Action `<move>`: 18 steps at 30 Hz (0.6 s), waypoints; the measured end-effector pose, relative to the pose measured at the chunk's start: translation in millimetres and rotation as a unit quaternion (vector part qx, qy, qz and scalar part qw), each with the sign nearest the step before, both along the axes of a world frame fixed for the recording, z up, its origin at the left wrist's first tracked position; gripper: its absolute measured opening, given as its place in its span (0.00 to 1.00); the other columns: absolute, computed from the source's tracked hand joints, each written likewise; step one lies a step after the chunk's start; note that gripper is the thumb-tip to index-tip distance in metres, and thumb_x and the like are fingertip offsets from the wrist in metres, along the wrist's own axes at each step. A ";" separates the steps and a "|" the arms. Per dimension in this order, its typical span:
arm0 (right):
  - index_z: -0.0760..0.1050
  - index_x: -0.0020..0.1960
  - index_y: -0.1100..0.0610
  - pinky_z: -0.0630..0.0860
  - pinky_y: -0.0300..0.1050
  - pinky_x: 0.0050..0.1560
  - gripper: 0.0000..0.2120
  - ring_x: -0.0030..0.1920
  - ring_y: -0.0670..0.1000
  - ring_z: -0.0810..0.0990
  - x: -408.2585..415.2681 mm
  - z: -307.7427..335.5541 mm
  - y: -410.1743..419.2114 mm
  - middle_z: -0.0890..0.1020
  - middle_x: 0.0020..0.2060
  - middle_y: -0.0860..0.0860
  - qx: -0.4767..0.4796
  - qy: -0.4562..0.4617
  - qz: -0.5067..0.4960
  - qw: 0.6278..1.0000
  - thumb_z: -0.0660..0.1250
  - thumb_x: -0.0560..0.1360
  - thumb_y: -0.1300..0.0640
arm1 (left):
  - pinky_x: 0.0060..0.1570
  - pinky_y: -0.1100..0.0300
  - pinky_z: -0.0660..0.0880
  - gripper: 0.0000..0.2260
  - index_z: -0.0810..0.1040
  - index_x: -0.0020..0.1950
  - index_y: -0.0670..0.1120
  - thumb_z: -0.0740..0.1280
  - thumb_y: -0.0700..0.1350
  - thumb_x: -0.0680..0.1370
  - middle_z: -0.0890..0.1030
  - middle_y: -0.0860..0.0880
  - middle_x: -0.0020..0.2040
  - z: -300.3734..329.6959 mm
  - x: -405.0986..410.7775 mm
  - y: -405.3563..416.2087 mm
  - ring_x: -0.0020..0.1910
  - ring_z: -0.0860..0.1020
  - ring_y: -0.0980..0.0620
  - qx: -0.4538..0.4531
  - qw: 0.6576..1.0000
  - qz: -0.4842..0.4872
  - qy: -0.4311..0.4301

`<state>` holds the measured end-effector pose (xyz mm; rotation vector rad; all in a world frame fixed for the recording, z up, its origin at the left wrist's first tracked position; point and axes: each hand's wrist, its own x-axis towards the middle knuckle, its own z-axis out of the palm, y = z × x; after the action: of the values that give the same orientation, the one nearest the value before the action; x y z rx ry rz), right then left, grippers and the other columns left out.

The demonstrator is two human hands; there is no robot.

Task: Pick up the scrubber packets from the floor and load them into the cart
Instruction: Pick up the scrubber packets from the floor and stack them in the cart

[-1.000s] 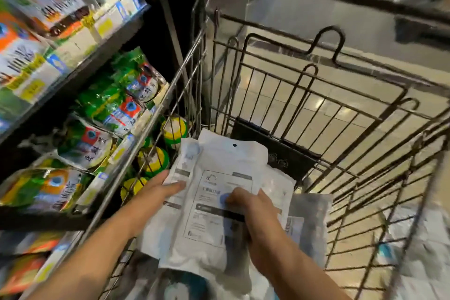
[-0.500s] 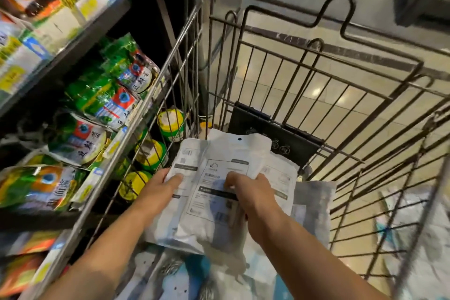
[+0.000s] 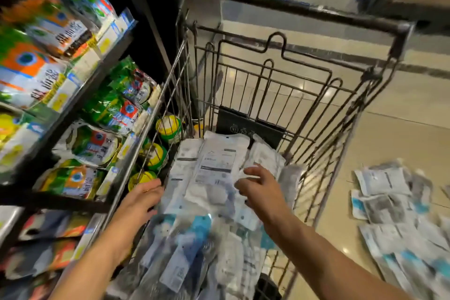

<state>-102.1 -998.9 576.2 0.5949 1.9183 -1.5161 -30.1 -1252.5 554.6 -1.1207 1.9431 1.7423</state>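
Note:
Several white and blue scrubber packets (image 3: 214, 168) lie stacked inside the wire shopping cart (image 3: 323, 95). My left hand (image 3: 140, 198) hovers at the left edge of the stack beside the cart's left wall, fingers relaxed and holding nothing. My right hand (image 3: 259, 187) hangs just above the stack's right side with fingers spread, empty. More scrubber packets (image 3: 394, 204) lie in a loose pile on the tiled floor to the right of the cart.
A dark store shelf (image 3: 80, 95) packed with green and orange bags stands close against the cart's left side. The cart's dark handle bar (image 3: 292, 7) crosses the far end. Beige floor tiles (image 3: 401, 109) spread to the right.
Both hands have let go of the packets they were holding; the packets now rest on the stack in the cart. The hands have drawn back and apart, and the floor pile has come into view.

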 end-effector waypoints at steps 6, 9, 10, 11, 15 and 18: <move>0.79 0.56 0.51 0.79 0.51 0.50 0.07 0.51 0.56 0.86 85.7 77.4 31.7 0.85 0.54 0.55 -0.045 -0.011 -0.025 0.999 0.70 0.78 0.56 | 0.58 0.53 0.78 0.09 0.82 0.62 0.51 0.67 0.43 0.83 0.87 0.50 0.59 88.9 69.1 30.5 0.60 0.84 0.49 0.008 0.999 -0.037 0.009; 0.81 0.56 0.53 0.79 0.49 0.48 0.06 0.48 0.54 0.87 118.3 112.2 44.9 0.87 0.52 0.54 -0.069 0.006 -0.020 0.997 0.68 0.80 0.56 | 0.64 0.48 0.77 0.10 0.82 0.62 0.49 0.66 0.44 0.83 0.87 0.51 0.57 129.3 95.2 38.1 0.58 0.84 0.49 -0.020 0.996 -0.077 0.029; 0.81 0.56 0.54 0.79 0.49 0.48 0.06 0.46 0.52 0.86 128.7 126.3 52.0 0.87 0.50 0.52 -0.074 0.012 -0.012 0.997 0.68 0.80 0.56 | 0.65 0.48 0.76 0.10 0.82 0.63 0.48 0.66 0.43 0.83 0.88 0.50 0.56 140.9 105.9 38.3 0.58 0.84 0.48 -0.030 0.996 -0.079 0.036; 0.81 0.55 0.54 0.79 0.49 0.48 0.06 0.46 0.51 0.86 137.9 140.5 61.0 0.88 0.49 0.51 -0.078 0.024 -0.008 0.997 0.68 0.80 0.56 | 0.66 0.47 0.75 0.10 0.82 0.63 0.48 0.65 0.43 0.84 0.88 0.50 0.55 149.6 115.0 37.1 0.58 0.84 0.47 -0.037 0.995 -0.075 0.045; 0.82 0.54 0.54 0.81 0.50 0.51 0.05 0.46 0.54 0.87 169.6 190.6 112.3 0.88 0.47 0.53 -0.066 0.080 -0.030 0.994 0.69 0.79 0.59 | 0.62 0.47 0.75 0.11 0.82 0.63 0.49 0.64 0.42 0.83 0.87 0.47 0.57 167.0 146.3 40.6 0.62 0.83 0.42 -0.041 0.995 -0.058 0.076; 0.82 0.54 0.53 0.82 0.54 0.54 0.05 0.51 0.58 0.86 192.6 207.7 153.0 0.87 0.49 0.56 -0.064 0.104 -0.068 0.990 0.69 0.79 0.59 | 0.61 0.47 0.76 0.10 0.82 0.62 0.48 0.65 0.42 0.83 0.87 0.47 0.56 176.8 158.5 66.4 0.61 0.83 0.42 -0.040 0.993 -0.076 0.086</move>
<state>90.5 -846.0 783.9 0.5372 1.9470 -1.8349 128.4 -1186.1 731.4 -0.8470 2.1545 1.7434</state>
